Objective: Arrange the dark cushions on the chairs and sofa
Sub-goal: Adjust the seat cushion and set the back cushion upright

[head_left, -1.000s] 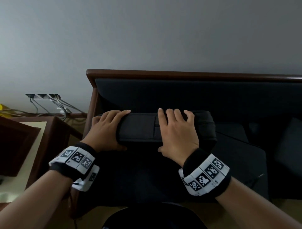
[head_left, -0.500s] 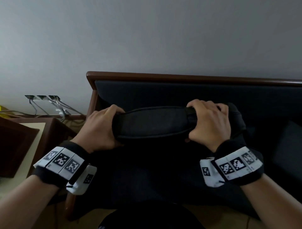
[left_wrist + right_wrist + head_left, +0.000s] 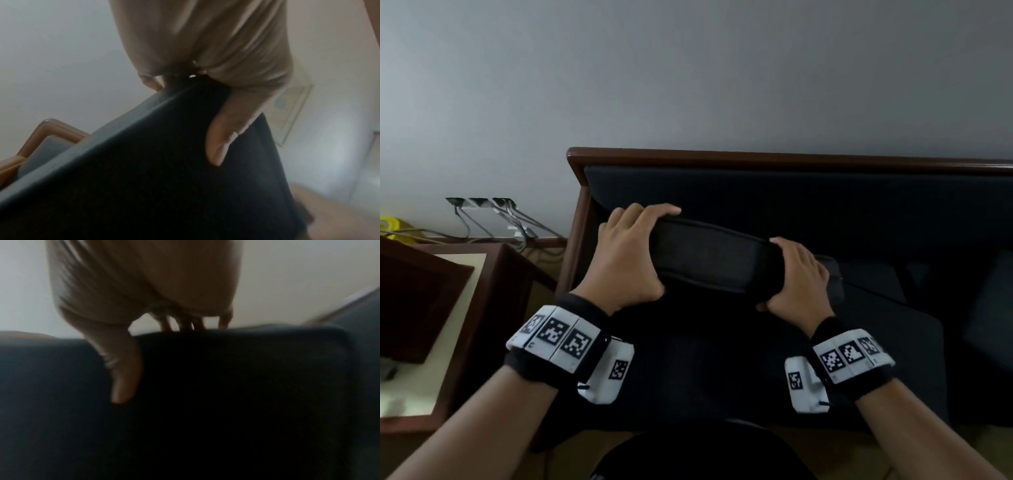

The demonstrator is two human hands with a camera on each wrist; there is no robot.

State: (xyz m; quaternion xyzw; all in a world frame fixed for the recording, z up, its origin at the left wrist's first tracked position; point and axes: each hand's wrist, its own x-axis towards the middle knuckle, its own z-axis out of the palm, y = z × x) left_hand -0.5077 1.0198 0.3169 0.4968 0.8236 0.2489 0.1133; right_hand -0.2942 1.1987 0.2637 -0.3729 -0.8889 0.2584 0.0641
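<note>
A dark cushion (image 3: pixel 709 257) stands on edge over the left end of the dark sofa (image 3: pixel 756 192) with a brown wooden frame. My left hand (image 3: pixel 626 260) grips the cushion's left end, fingers curled over the top and thumb on the near face. My right hand (image 3: pixel 798 274) grips its right part the same way. In the left wrist view the thumb (image 3: pixel 218 142) presses the cushion (image 3: pixel 164 162). In the right wrist view the thumb (image 3: pixel 123 369) lies on the cushion's (image 3: pixel 226 386) near face and the fingertips hook over its top edge.
A brown side table (image 3: pixel 448 308) with a pale top stands left of the sofa. Wall sockets (image 3: pixel 479 202) with cables hang behind it. Another dark cushion (image 3: pixel 989 308) lies on the sofa seat at the right. A grey wall rises behind.
Both hands went from lying flat on the cushion to gripping it. The cushion's left end has risen, and my right hand slid in from its right end and dropped lower.
</note>
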